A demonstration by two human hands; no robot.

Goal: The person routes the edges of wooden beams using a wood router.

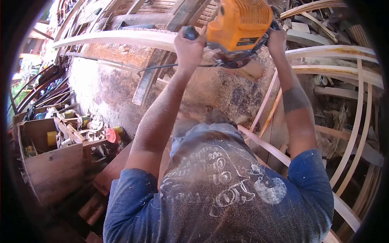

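An orange router (241, 25) with two dark side handles is held out in front of me at the top of the head view. My left hand (189, 47) is closed around its left handle, and my right hand (277, 41) grips the handle on the other side. A black power cord (170, 66) runs from under the tool off to the left. Behind my left hand, a long pale wooden plank (117, 37) reaches toward the left edge. Whether the router's base rests on wood is hard to make out.
To the lower left stands a wooden box (54, 168) with cans and scraps inside. Long curved wooden strips (356, 121) crowd the right side. Wood dust covers the floor (105, 89), and a weathered board (148, 83) lies under the cord.
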